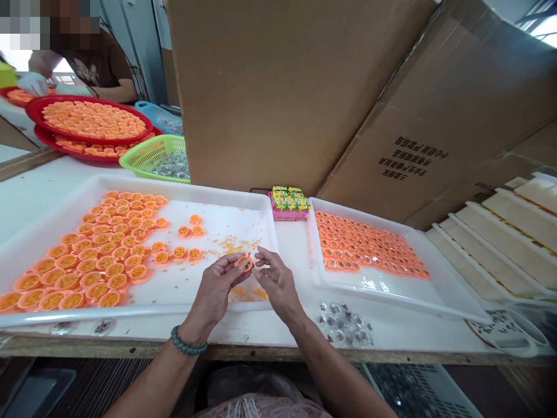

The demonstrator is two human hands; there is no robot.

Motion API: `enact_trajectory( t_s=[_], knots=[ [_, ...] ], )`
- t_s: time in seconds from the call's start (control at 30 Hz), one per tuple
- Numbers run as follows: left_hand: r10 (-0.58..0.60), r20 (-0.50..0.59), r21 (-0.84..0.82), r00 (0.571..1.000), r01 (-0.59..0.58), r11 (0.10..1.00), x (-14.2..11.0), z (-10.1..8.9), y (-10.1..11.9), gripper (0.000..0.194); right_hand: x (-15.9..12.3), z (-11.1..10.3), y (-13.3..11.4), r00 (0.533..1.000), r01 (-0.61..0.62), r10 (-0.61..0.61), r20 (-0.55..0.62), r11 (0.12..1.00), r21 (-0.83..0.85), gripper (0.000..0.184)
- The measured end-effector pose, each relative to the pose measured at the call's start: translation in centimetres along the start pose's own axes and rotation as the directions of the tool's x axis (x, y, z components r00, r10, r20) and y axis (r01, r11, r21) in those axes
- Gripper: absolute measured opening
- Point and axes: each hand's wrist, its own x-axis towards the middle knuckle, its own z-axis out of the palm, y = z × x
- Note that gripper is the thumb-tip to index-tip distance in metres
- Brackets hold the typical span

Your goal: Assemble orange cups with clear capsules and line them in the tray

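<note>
My left hand point(217, 283) pinches a small round orange plastic cup point(244, 264) between thumb and fingers, above the right end of a white tray point(272, 223). My right hand point(278, 284) is just right of the cup, fingers bent but apart; whether a fingertip touches the rim is hard to tell. Many similar orange cups point(104, 249) with yellow bits inside fill the tray's left part, and several stand apart near its middle. Small yellow pieces point(230, 244) lie scattered on the tray floor beneath and behind my hands.
A second white tray point(452, 296) at right holds rows of orange cups with clear, dark-marked tops point(369, 244). Clear domed pieces point(346, 325) lie near the table edge. Between the trays stands a pink basket point(290, 216) of yellow-green packets. Cardboard point(278, 93) rises behind; a co-worker sits far left.
</note>
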Motion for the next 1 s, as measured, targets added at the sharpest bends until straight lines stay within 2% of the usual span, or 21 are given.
enact_trajectory(
  t_s=[0.1,0.2,0.37,0.5,0.63,0.7,0.8,0.9,1.0],
  knots=[
    [0.027,0.011,0.036,1.000,-0.027,0.999,-0.1,0.0,-0.1,0.041,0.9,-0.4,-0.4,0.991,-0.126,0.125,0.040,0.992,0.014,0.031],
    [0.068,0.030,0.098,0.997,-0.071,0.993,-0.1,-0.2,-0.4,0.050,1.5,-0.4,-0.6,0.991,-0.119,0.121,0.053,0.992,-0.039,0.020],
    [0.104,0.064,0.283,0.993,-0.118,0.952,0.0,-0.6,-1.1,0.036,1.4,-0.4,-0.9,0.994,-0.080,0.088,0.062,0.989,-0.122,0.013],
    [0.102,0.104,0.323,0.989,-0.131,0.937,-0.1,-0.8,-1.2,0.033,1.0,-0.6,-0.9,0.991,-0.072,0.084,0.108,0.992,-0.106,0.010],
    [0.090,0.111,0.319,0.990,-0.121,0.940,-0.1,-0.6,-1.0,0.031,1.2,-0.9,-0.8,0.994,-0.057,0.071,0.084,0.986,-0.155,0.008],
    [0.070,0.119,0.289,0.990,-0.102,0.952,-0.1,-0.4,-0.7,0.030,1.3,-1.1,-0.8,0.993,-0.072,0.083,0.087,0.990,-0.125,0.009],
    [0.010,0.135,0.198,0.991,-0.037,0.979,-0.1,-0.2,-0.3,0.026,1.1,-1.5,-0.7,0.992,-0.060,0.069,0.102,0.994,-0.094,0.019],
    [-0.030,0.150,0.119,0.988,0.012,0.993,-0.1,-0.1,0.0,0.022,0.5,-1.3,-0.7,0.998,0.017,-0.006,0.062,0.983,-0.185,0.028],
    [-0.029,0.143,0.080,0.989,0.017,0.997,-0.2,-0.1,0.2,0.019,0.2,-1.0,-0.9,0.998,0.055,-0.052,0.020,0.969,-0.241,0.016]
  ],
)
